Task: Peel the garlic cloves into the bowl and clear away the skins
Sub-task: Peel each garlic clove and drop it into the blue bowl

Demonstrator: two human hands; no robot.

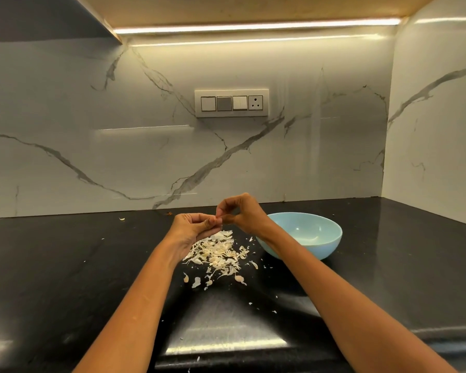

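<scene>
Both hands meet above a pile of pale garlic skins on the black counter. My left hand holds a small garlic clove in its curled fingers; most of the clove is hidden. My right hand pinches at the clove's tip with thumb and forefinger. A light blue bowl stands just right of the hands, partly behind my right wrist. What lies in the bowl is too faint to tell.
Loose skin flakes are scattered toward the counter's front edge, and one scrap lies near the back wall at left. A marble backsplash with a switch panel rises behind. A side wall closes the corner at right.
</scene>
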